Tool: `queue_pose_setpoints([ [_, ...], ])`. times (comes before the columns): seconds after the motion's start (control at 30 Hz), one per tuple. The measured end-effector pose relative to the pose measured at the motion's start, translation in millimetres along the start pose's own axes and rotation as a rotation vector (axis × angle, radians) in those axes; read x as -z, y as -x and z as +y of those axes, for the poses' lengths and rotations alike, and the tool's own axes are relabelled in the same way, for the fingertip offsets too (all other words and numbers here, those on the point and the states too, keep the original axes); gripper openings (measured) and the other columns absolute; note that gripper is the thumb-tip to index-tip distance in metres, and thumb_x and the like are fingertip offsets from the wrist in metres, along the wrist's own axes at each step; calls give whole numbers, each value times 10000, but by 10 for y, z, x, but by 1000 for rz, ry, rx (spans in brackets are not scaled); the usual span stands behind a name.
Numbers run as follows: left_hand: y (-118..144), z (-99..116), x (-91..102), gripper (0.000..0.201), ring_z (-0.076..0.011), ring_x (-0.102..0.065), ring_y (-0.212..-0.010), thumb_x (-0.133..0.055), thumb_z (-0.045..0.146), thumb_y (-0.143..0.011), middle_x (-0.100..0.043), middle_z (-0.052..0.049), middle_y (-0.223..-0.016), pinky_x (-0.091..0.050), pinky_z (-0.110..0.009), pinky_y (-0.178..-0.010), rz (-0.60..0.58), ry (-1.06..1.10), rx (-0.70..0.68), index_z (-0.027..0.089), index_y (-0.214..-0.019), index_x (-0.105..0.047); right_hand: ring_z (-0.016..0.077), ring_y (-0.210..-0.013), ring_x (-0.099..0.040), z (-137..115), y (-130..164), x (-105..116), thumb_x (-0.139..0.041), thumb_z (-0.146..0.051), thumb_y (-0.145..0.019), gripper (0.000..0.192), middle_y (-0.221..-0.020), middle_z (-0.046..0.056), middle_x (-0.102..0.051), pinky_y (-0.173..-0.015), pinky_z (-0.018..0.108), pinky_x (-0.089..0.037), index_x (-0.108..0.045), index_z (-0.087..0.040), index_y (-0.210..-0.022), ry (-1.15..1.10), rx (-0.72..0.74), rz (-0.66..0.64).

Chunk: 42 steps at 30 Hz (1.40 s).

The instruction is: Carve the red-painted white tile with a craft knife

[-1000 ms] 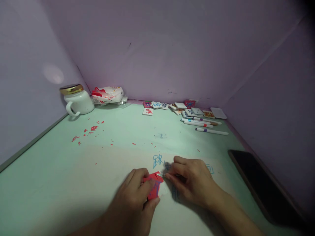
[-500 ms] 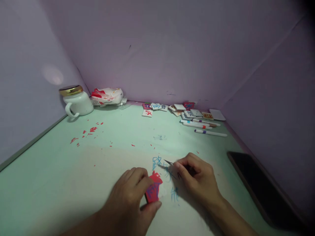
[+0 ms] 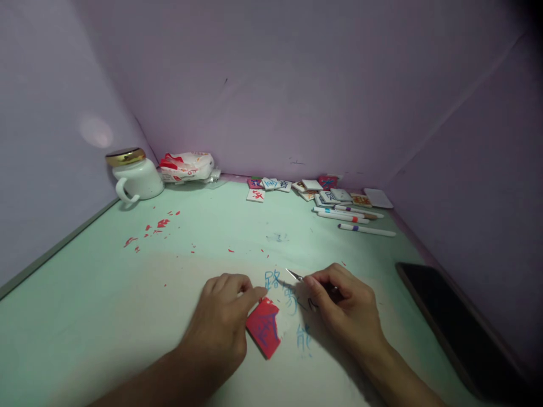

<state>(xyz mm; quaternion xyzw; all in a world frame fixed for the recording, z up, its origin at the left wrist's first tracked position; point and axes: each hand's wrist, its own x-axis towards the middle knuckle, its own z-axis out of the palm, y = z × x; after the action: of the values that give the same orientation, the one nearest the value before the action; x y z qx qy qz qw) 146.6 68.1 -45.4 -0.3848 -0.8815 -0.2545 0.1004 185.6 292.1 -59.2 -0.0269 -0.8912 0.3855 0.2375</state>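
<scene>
A red tile (image 3: pixel 263 328) with blue marks lies flat on the pale green table (image 3: pixel 85 316), tilted like a diamond. My left hand (image 3: pixel 223 328) rests beside it, the fingertips on its upper left edge. My right hand (image 3: pixel 345 308) holds a thin craft knife (image 3: pixel 294 276), its metal blade pointing up and left, lifted clear of the tile. Blue handwritten characters (image 3: pixel 292 302) are on the table between my hands.
Several small tiles (image 3: pixel 318 192) and marker pens (image 3: pixel 354 217) lie at the back right. A white jar with a gold lid (image 3: pixel 133 174) and a plastic bag (image 3: pixel 186 165) stand back left. Red scraps (image 3: pixel 155 226) are scattered left. A dark phone (image 3: pixel 449 322) lies right. Purple walls close three sides.
My right hand drew back from the red tile with the knife and raised its blade. My left hand uncovered the tile, which turned and now lies flat.
</scene>
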Motion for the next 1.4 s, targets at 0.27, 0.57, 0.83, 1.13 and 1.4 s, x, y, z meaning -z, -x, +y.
queue_pose_setpoints([
  [0.27,-85,-29,54,387,-251,-531,-851,-391,8,-810,-586,-137,-953,-468,-415,-696,57,-81,-42,137,-1080,-636,102,-517,-518,-27,-4,5,-588,-297,-849,214,-599,-23,-575,-487,232,-387,-646,-210,-662,-5,4,11],
  [0.57,-212,-101,65,270,-222,-530,-862,-406,75,-864,-598,-73,-915,-416,-407,-778,-231,75,-37,188,-901,-649,103,-510,-543,17,-4,-7,-593,-320,-853,211,-607,-24,-591,-477,228,-413,-659,-213,-684,2,-9,-37],
  [0.83,-225,-69,69,185,-224,-510,-818,-423,57,-800,-588,-69,-869,-399,-395,-753,-263,32,-15,168,-785,-570,106,-516,-547,43,2,-3,-596,-331,-853,218,-605,-22,-598,-479,230,-419,-662,-215,-681,26,4,-47],
  [1.13,-227,-121,87,178,-174,-513,-635,-333,174,-909,-560,-25,-774,-419,-313,-587,43,38,361,188,-936,-509,102,-512,-543,28,-13,-7,-600,-325,-850,213,-604,-23,-598,-475,224,-412,-664,-215,-679,29,13,-54],
  [1.4,-198,-155,124,252,-182,-599,-847,-412,155,-881,-657,-20,-910,-454,-367,-788,-20,166,167,238,-996,-620,100,-512,-547,57,-4,-3,-599,-322,-851,205,-613,-24,-601,-474,221,-413,-669,-215,-691,16,18,-68],
])
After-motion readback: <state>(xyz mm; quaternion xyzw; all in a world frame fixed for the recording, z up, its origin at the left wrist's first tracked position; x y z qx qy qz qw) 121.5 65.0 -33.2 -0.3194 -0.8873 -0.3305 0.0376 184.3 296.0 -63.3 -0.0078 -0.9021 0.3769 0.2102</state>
